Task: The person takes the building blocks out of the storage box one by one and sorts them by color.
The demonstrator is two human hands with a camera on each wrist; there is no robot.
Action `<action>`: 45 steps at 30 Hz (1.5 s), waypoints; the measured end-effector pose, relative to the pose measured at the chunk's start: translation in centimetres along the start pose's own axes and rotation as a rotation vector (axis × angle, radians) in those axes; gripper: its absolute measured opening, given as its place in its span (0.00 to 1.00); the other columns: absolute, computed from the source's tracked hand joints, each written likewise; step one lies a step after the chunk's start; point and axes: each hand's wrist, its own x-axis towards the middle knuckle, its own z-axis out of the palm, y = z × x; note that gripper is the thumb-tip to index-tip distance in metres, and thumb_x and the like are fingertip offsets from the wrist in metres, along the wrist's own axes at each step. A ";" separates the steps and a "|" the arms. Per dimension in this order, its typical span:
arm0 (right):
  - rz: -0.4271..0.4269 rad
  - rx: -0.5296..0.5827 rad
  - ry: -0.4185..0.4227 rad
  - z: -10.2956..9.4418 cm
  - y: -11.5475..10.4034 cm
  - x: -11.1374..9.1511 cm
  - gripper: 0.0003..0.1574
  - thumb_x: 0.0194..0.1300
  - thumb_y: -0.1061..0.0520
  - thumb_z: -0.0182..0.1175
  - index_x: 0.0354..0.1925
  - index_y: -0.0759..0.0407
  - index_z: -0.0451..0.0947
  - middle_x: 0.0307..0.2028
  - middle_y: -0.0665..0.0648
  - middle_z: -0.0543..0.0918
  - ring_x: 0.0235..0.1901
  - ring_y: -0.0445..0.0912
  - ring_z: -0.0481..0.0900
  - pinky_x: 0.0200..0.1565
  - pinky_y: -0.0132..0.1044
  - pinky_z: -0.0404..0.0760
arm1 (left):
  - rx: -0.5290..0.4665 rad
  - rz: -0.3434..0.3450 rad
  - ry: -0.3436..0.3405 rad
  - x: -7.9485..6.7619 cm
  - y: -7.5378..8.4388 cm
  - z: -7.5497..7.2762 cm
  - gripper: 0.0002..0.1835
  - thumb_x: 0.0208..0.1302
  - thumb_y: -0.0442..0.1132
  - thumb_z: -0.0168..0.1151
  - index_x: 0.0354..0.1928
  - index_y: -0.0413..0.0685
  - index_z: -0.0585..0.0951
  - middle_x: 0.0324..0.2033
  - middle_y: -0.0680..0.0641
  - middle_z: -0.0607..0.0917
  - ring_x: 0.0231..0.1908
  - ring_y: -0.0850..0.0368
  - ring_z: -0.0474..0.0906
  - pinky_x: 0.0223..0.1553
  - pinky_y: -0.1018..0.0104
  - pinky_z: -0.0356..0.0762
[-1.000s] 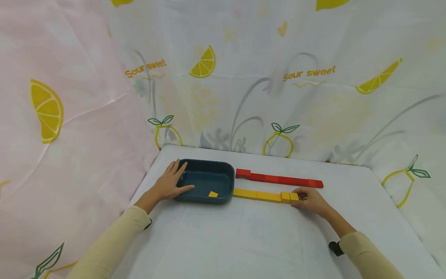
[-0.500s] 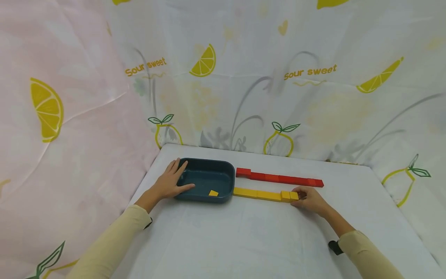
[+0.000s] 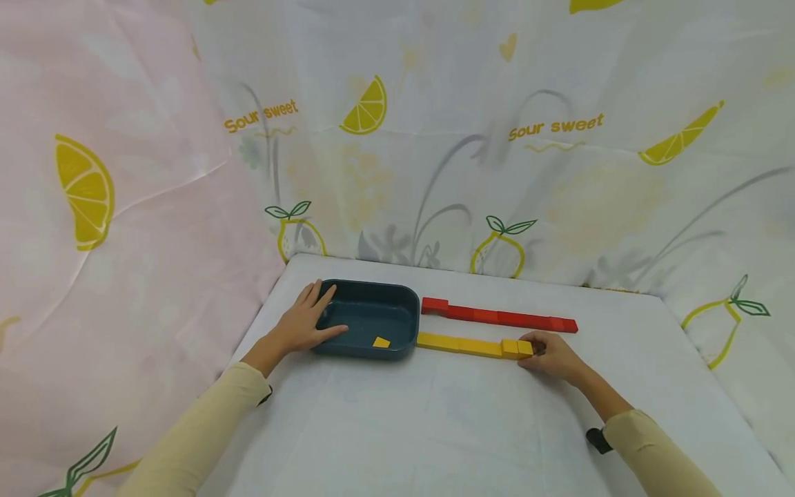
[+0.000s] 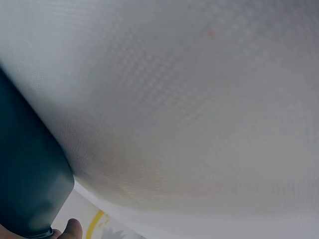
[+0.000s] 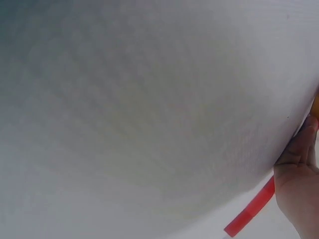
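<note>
A dark teal rectangular dish (image 3: 368, 353) stands on the white-covered table with a small yellow block (image 3: 381, 342) inside. My left hand (image 3: 302, 324) rests on the dish's left end, fingers spread and thumb over the inside. In the left wrist view the dish wall (image 4: 30, 159) shows with a fingertip beside it. From the dish's right side a row of yellow blocks (image 3: 459, 344) runs to the right, with two taller blocks at its end. My right hand (image 3: 557, 357) pinches the outermost yellow block (image 3: 524, 349). In the right wrist view the right hand (image 5: 299, 184) mostly hides that block.
Behind the yellow row lies a roughly parallel row of red blocks (image 3: 497, 317), its left block (image 3: 435, 306) standing taller. Lemon-printed cloth (image 3: 422, 159) hangs behind the table, and pinkish cloth (image 3: 155, 276) hangs at the left.
</note>
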 end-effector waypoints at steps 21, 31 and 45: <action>-0.216 -0.104 0.065 -1.4 -6.3 -1.2 0.44 0.48 0.41 0.69 0.61 0.50 0.66 0.52 0.59 0.71 0.40 0.48 0.72 0.36 0.32 0.77 | 0.006 0.006 0.011 -0.2 -0.2 0.5 0.54 0.49 0.79 0.42 0.72 0.57 0.46 0.72 0.39 0.43 0.71 0.40 0.39 0.63 0.40 0.56; -0.480 -0.006 -0.012 5.1 -13.8 1.1 0.24 0.59 0.46 0.61 0.53 0.49 0.73 0.45 0.57 0.79 0.38 0.40 0.77 0.39 0.32 0.80 | -0.001 0.003 0.014 -0.3 -0.1 0.3 0.53 0.49 0.79 0.44 0.72 0.59 0.47 0.72 0.38 0.44 0.71 0.41 0.39 0.59 0.38 0.62; -0.795 -0.177 -0.130 13.3 -21.9 4.6 0.22 0.62 0.58 0.59 0.55 0.53 0.72 0.49 0.59 0.74 0.44 0.49 0.79 0.45 0.31 0.79 | 0.000 0.004 0.023 -0.6 0.0 0.3 0.51 0.51 0.78 0.43 0.72 0.61 0.46 0.72 0.40 0.42 0.71 0.41 0.38 0.60 0.40 0.62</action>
